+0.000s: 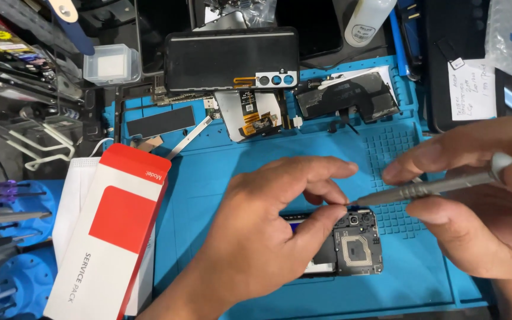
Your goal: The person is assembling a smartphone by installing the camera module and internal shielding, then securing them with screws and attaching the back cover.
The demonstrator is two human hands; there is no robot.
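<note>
Nearest, the left hand (262,237) lies over the opened phone (351,243) on the blue repair mat (220,166), grip pinched shut at the phone's top edge. Right hand (481,201) grips a metal screwdriver (428,187), tip meeting that pinch. Beyond the phone lies a black back cover (232,58).

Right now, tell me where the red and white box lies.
In the head view, the red and white box lies at lower left, on the blue mat's left edge, beside the left hand.

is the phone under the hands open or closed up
Open: the phone has its back cover off, showing bare circuit parts, camera lenses and a coil.
</note>
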